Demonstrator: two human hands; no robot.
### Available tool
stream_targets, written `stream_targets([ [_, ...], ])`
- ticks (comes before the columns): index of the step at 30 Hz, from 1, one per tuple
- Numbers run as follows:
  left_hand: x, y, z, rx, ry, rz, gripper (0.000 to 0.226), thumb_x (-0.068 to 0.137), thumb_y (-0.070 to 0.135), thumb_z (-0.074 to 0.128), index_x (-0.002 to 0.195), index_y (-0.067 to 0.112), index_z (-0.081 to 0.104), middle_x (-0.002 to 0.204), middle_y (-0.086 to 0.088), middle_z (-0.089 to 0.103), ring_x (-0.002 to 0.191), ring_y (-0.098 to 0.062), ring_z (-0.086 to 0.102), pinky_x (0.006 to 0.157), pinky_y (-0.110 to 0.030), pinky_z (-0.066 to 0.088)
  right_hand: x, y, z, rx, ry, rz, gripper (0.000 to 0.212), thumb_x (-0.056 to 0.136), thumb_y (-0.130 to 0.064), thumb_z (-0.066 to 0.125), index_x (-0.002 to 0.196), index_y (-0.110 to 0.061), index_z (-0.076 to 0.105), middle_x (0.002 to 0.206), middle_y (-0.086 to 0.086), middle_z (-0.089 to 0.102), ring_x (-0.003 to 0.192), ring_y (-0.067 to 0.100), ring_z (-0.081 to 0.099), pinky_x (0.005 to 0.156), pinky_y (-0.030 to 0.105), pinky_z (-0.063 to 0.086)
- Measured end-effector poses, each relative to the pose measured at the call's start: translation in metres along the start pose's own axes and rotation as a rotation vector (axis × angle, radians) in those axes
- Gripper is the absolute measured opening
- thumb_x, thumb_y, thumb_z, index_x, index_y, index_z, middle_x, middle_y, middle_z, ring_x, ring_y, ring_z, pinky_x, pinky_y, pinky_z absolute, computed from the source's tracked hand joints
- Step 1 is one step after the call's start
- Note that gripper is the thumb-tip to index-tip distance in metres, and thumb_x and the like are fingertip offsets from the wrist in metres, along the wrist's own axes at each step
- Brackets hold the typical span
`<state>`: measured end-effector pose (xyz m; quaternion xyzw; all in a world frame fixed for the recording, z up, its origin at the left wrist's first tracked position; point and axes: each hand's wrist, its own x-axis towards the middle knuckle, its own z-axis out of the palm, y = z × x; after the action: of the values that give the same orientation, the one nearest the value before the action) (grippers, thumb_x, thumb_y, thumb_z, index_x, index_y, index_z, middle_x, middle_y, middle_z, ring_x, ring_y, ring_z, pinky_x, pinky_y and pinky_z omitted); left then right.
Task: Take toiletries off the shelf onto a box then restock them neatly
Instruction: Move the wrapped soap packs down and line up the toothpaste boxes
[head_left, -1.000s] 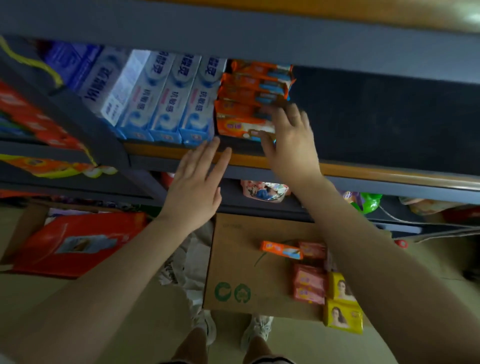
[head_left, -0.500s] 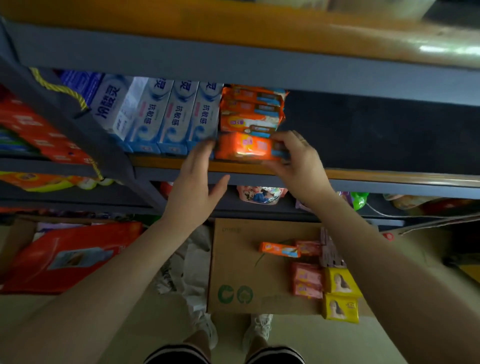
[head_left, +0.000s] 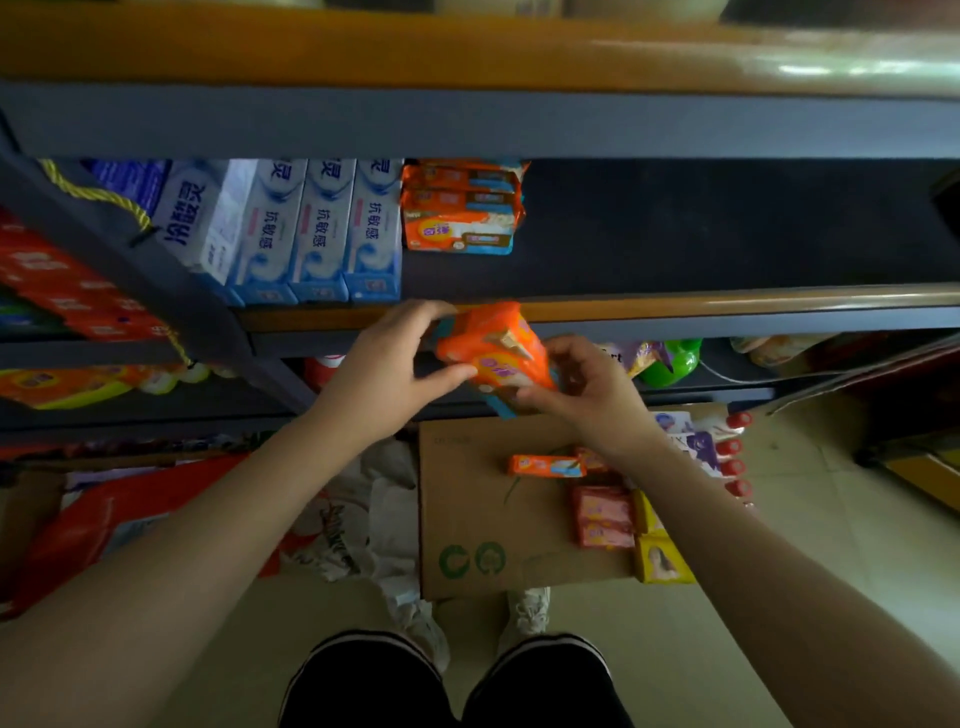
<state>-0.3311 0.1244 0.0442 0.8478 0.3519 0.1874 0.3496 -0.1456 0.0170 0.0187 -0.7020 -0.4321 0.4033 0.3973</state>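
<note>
On the shelf (head_left: 675, 306), white-and-blue toothpaste boxes (head_left: 322, 234) stand left of the stacked orange packets (head_left: 462, 208). Just in front of the shelf edge, the left hand (head_left: 387, 374) and right hand (head_left: 587, 387) grip an orange packet (head_left: 496, 356) from either side, its long axis tilted, running from far-left to near-right, above the cardboard box (head_left: 478, 514).

We hold both bare forearms stretched forward and angled inward, so our hands meet just below the shelf's front edge. Our left hand (head_left: 387, 366) has fingers and thumb curled in a pinch, and our right hand (head_left: 589, 392) curls likewise opposite it.
</note>
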Motion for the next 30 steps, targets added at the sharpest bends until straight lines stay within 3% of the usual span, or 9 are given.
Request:
stream_targets([
  [3,0.002,0.002,0.004,-0.076,-0.089,-0.014,0.048,0.076,0.03,0.071,0.117,0.013,0.054,0.108,0.008,0.051,0.1,-0.004,0.049,0.077,0.002,0.033,-0.011,-0.006,-0.001,-0.322,0.184,-0.249,0.042,0.07,-0.019,0.08,0.105,-0.009,0.06,0.102,0.001,0.056,0.094,0.014,0.054,0.076,0.029,0.05],
  [8,-0.002,0.007,0.018,-0.208,-0.134,-0.027,0.048,0.066,0.048,0.065,0.109,0.028,0.053,0.104,0.017,0.05,0.096,0.002,0.05,0.078,-0.009,0.039,-0.024,-0.007,-0.001,-0.579,0.345,-0.497,0.039,0.072,-0.028,0.074,0.103,-0.009,0.061,0.102,0.009,0.06,0.093,0.025,0.056,0.068,0.037,0.053],
  [14,-0.002,0.0,0.032,-0.255,-0.351,-0.111,0.075,0.059,0.049,0.082,0.12,0.043,0.039,0.129,0.009,0.046,0.116,-0.008,0.048,0.095,-0.028,0.045,-0.038,0.01,-0.011,-0.908,0.416,-0.873,0.023,0.087,-0.017,0.062,0.107,-0.017,0.051,0.109,0.001,0.045,0.096,0.022,0.048,0.071,0.034,0.045],
  [17,-0.006,-0.005,0.043,-0.389,-0.427,-0.225,0.076,0.046,0.055,0.079,0.114,0.048,0.044,0.131,0.007,0.048,0.116,-0.007,0.051,0.097,-0.03,0.046,-0.04,0.02,-0.017,-0.77,0.317,-0.73,0.053,0.074,-0.029,0.076,0.116,-0.02,0.045,0.119,0.001,0.047,0.109,0.021,0.047,0.083,0.036,0.046],
  [19,-0.012,-0.007,0.05,-0.574,-0.453,-0.316,0.076,0.042,0.046,0.082,0.11,0.043,0.05,0.126,0.005,0.053,0.112,-0.008,0.055,0.09,-0.023,0.047,-0.042,0.02,-0.025,-0.413,0.177,-0.483,0.071,0.07,-0.039,0.075,0.128,-0.023,0.037,0.127,-0.004,0.046,0.119,0.014,0.045,0.094,0.032,0.047],
  [23,-0.022,-0.009,0.067,-0.905,-0.539,-0.4,0.089,0.032,0.045,0.091,0.112,0.025,0.057,0.107,0.007,0.067,0.1,-0.008,0.063,0.076,-0.017,0.049,-0.046,0.019,-0.043,0.199,-0.053,-0.144,0.06,0.071,-0.017,0.077,0.122,-0.021,0.046,0.123,0.0,0.052,0.113,0.015,0.056,0.092,0.031,0.051],
  [25,-0.024,-0.014,0.074,-0.97,-0.589,-0.445,0.096,0.029,0.046,0.092,0.114,0.02,0.056,0.106,0.004,0.069,0.098,-0.008,0.064,0.077,-0.018,0.05,-0.047,0.02,-0.049,0.221,-0.111,-0.103,0.049,0.072,-0.009,0.075,0.113,-0.024,0.053,0.115,0.003,0.057,0.106,0.016,0.06,0.088,0.033,0.053],
  [28,-0.021,-0.019,0.079,-0.895,-0.625,-0.415,0.089,0.032,0.051,0.09,0.111,0.022,0.059,0.101,0.012,0.07,0.097,-0.002,0.063,0.079,-0.015,0.048,-0.048,0.022,-0.05,0.081,-0.075,-0.113,0.042,0.063,-0.027,0.078,0.098,-0.029,0.055,0.098,-0.006,0.061,0.095,0.013,0.062,0.083,0.034,0.055],
  [30,-0.017,-0.019,0.081,-0.769,-0.615,-0.367,0.081,0.037,0.054,0.087,0.108,0.026,0.061,0.104,0.015,0.069,0.102,0.001,0.06,0.087,-0.012,0.045,-0.049,0.023,-0.048,-0.033,0.025,-0.12,0.041,0.059,-0.031,0.082,0.09,-0.029,0.055,0.089,-0.012,0.059,0.084,0.003,0.059,0.075,0.025,0.052],
])
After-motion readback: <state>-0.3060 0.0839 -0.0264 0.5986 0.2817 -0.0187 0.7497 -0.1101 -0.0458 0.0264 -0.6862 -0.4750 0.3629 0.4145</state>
